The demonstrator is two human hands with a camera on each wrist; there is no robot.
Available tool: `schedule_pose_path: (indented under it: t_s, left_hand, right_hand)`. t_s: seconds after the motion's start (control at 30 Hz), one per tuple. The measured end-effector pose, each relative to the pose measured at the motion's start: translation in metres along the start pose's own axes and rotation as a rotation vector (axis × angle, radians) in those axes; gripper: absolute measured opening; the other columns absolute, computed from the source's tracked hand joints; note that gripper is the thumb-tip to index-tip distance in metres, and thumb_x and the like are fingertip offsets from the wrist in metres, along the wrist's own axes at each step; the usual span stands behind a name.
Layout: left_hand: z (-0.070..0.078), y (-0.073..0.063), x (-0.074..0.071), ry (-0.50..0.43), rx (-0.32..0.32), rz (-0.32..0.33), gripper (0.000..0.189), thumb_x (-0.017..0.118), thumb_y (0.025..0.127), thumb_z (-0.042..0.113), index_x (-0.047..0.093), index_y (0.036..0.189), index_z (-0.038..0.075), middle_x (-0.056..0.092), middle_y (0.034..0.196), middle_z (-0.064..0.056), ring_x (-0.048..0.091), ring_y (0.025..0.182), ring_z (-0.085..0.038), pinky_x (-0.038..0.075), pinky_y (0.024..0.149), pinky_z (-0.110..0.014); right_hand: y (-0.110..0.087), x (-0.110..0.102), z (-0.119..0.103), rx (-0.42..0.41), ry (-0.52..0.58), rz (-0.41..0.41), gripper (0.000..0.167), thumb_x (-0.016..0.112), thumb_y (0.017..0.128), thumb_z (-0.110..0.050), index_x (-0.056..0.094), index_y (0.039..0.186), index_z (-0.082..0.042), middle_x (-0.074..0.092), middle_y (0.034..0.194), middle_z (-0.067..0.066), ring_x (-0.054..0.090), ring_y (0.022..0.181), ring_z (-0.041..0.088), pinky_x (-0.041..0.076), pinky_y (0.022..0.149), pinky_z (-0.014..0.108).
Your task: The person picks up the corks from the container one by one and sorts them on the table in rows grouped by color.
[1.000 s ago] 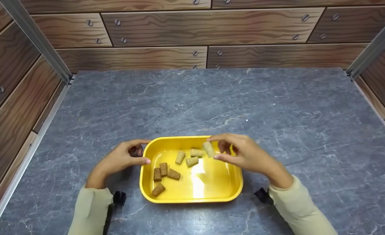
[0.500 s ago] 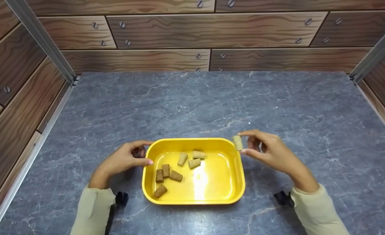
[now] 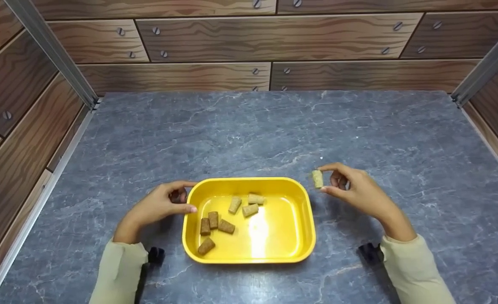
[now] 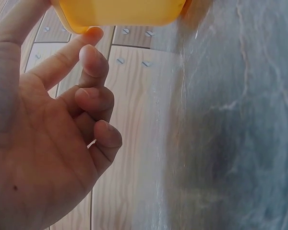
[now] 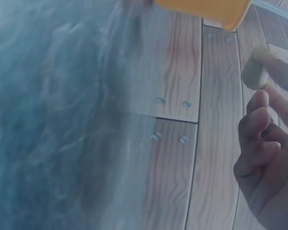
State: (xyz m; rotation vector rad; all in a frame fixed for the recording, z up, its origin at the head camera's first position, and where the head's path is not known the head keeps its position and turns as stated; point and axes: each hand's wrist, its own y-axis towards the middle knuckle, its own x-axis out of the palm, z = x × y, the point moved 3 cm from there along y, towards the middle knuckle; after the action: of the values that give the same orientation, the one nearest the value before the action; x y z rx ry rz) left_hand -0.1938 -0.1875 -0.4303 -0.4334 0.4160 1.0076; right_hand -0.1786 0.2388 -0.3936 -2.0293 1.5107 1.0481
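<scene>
A yellow plastic tray (image 3: pixel 274 249) sits near the front of the table. In its left part lie several brown tapered corks (image 3: pixel 226 226); three pale corks (image 3: pixel 250 210) lie toward its upper middle. My left hand (image 3: pixel 158 203) holds the tray's left end, thumb over the rim and forefinger along the outside. Beyond the right rim, my right hand (image 3: pixel 354 190) pinches another pale cork (image 3: pixel 317 179) by its ends between thumb and forefinger. The right wrist view shows this cork (image 5: pixel 255 72) raised at the fingertips, with the other fingers curled below it.
The table (image 3: pixel 232 131) has a grey marbled top. Wood-patterned panels (image 3: pixel 274 38) stand behind it and at both sides, with metal posts (image 3: pixel 58 55) at the back corners. Tiny white specks (image 3: pixel 321 158) lie on the tabletop right of centre.
My right hand has carried the pale cork from over the tray out past its right rim. The left hand and the other corks keep their places.
</scene>
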Motion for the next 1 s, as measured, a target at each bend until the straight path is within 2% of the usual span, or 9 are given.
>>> schedule_pose_path:
  t_s: [0.1,0.23,0.53,0.8,1.0]
  left_hand:
    - [-0.001,0.000,0.001,0.000,0.001,0.002,0.057,0.077,0.082,0.025,0.057,0.133,0.009,0.055,0.083,-0.002,0.045,0.071,-0.014,0.039,0.065,-0.022]
    - [-0.001,-0.001,0.001,-0.004,0.001,0.002,0.056,0.077,0.082,0.025,0.058,0.133,0.009,0.055,0.083,-0.002,0.045,0.070,-0.013,0.039,0.064,-0.022]
    - [0.001,-0.001,-0.001,-0.009,-0.005,0.002,0.055,0.077,0.082,0.025,0.058,0.132,0.010,0.055,0.084,-0.002,0.045,0.071,-0.014,0.039,0.064,-0.022]
    - [-0.001,0.000,0.000,-0.014,0.022,-0.016,0.055,0.076,0.083,0.023,0.058,0.132,0.006,0.054,0.082,-0.004,0.044,0.069,-0.012,0.038,0.062,-0.021]
    - [-0.001,0.000,0.000,-0.007,0.012,-0.007,0.055,0.077,0.083,0.024,0.058,0.132,0.008,0.055,0.082,-0.004,0.044,0.069,-0.013,0.038,0.062,-0.021]
  right_hand:
    - [0.001,0.002,0.007,0.064,-0.037,-0.042,0.037,0.070,0.089,-0.023,0.062,0.121,-0.010,0.057,0.080,0.000,0.050,0.070,0.010,0.042,0.062,0.023]
    - [0.003,0.004,0.015,0.107,-0.081,-0.089,0.036,0.071,0.088,-0.020,0.061,0.122,-0.010,0.060,0.082,0.001,0.050,0.069,0.012,0.042,0.060,0.024]
    - [0.001,0.006,0.023,0.158,-0.125,-0.149,0.037,0.071,0.086,-0.016,0.061,0.121,-0.009,0.061,0.081,0.002,0.048,0.062,0.011,0.040,0.056,0.025]
    - [-0.002,0.007,0.027,0.186,-0.165,-0.180,0.038,0.071,0.085,-0.020,0.060,0.120,-0.010,0.060,0.078,0.000,0.048,0.061,0.011,0.039,0.056,0.027]
    - [-0.003,0.009,0.026,0.196,-0.183,-0.204,0.038,0.071,0.085,-0.023,0.061,0.119,-0.009,0.059,0.076,-0.001,0.048,0.061,0.011,0.038,0.056,0.028]
